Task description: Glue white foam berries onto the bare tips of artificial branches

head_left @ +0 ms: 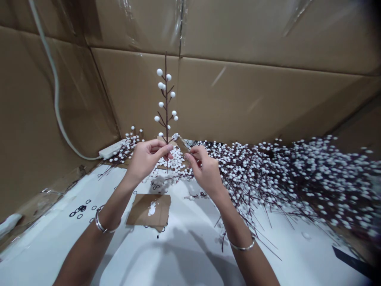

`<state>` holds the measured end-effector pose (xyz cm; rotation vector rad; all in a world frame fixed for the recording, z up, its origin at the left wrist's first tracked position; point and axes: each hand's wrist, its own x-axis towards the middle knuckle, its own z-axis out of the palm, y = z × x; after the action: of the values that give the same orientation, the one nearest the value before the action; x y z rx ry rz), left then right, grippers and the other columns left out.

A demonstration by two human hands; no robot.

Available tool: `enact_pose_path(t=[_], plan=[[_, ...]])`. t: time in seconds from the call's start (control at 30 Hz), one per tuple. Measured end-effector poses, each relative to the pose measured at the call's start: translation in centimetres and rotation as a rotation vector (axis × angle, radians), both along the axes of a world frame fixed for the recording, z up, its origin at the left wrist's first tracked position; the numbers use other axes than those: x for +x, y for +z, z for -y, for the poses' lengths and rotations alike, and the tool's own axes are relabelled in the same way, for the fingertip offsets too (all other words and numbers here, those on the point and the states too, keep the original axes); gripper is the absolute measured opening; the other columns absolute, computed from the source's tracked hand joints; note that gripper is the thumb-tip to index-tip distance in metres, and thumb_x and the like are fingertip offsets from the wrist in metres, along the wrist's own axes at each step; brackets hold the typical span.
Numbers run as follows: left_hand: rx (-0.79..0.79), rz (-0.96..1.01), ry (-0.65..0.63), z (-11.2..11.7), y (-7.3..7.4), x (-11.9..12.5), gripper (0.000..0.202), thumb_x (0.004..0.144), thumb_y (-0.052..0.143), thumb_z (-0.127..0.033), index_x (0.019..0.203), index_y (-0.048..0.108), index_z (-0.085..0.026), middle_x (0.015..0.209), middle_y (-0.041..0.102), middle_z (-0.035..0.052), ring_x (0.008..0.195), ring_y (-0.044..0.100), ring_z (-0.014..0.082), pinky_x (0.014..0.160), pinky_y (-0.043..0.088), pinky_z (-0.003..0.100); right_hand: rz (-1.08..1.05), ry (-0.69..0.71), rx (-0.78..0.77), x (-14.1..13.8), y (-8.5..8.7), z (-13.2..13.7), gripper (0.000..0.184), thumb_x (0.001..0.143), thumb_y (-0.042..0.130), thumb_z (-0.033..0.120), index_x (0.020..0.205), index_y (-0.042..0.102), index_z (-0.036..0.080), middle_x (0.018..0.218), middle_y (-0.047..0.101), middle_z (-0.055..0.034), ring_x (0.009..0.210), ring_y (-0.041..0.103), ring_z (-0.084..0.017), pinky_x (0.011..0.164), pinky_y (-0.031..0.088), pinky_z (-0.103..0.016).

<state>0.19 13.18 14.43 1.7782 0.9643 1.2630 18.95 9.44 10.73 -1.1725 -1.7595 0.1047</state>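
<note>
My left hand [148, 157] grips the lower stem of a brown twig spray with white foam berries [166, 104], which stands upright above it. My right hand [205, 171] pinches a narrow tan strip [182, 143], possibly paper or floral tape. The strip's far end reaches toward the stem, close to my left fingertips. Just below and between my hands lies a heap of loose white berries [174, 161]. The lowest part of the stem is hidden behind my left hand.
A large mass of berry sprays [297, 178] spreads to the right on a white table [184, 254]. A cardboard square [149, 210] and black rings [80, 211] lie left of centre. Cardboard walls [238, 99] rise behind, with a white power strip [110, 149] and cable at left.
</note>
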Motion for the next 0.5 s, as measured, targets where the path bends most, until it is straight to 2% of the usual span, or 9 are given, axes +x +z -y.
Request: enact_pose_path(t=[0.17,0.3,0.37,0.5], plan=[[0.008,0.005,-0.004,-0.1,-0.1,0.0,0.019,0.084,0.068,-0.030,0.074,0.068,-0.014,0.067,0.071,0.0032,0.061,0.064,0.0105,0.059,0.050,0.020,-0.004,-0.014,-0.013,0.0,0.0,0.0,0.015,0.097,0.044,0.036,0.100,0.050,0.021,0.078,0.067,-0.0019,0.062,0.062,-0.012,0.057,0.043,-0.024],[0.017,0.010,0.009,-0.2,-0.1,-0.3,0.020,0.084,0.067,-0.031,0.074,0.068,-0.014,0.067,0.071,0.0034,0.061,0.064,0.0107,0.059,0.050,0.020,-0.085,-0.007,-0.104,0.3,0.0,-0.1,0.017,0.096,0.045,0.038,0.099,0.050,0.022,0.077,0.067,-0.0015,0.060,0.062,-0.013,0.058,0.043,-0.024],[0.030,0.004,0.020,-0.2,0.0,-0.5,0.020,0.084,0.067,-0.032,0.075,0.069,-0.014,0.067,0.071,0.0035,0.061,0.064,0.0110,0.059,0.050,0.021,-0.135,0.064,-0.234,0.5,-0.3,-0.5,0.015,0.094,0.047,0.037,0.095,0.051,0.022,0.073,0.068,-0.0001,0.055,0.060,-0.012,0.055,0.043,-0.023],[0.056,-0.010,0.034,-0.3,0.3,-0.9,0.021,0.086,0.064,-0.033,0.079,0.071,-0.014,0.069,0.071,0.0036,0.063,0.064,0.0115,0.063,0.052,0.022,-0.147,0.320,-0.616,1.1,-1.7,-2.0,0.016,0.090,0.052,0.035,0.087,0.055,0.020,0.067,0.069,-0.0007,0.045,0.055,-0.010,0.047,0.040,-0.021]])
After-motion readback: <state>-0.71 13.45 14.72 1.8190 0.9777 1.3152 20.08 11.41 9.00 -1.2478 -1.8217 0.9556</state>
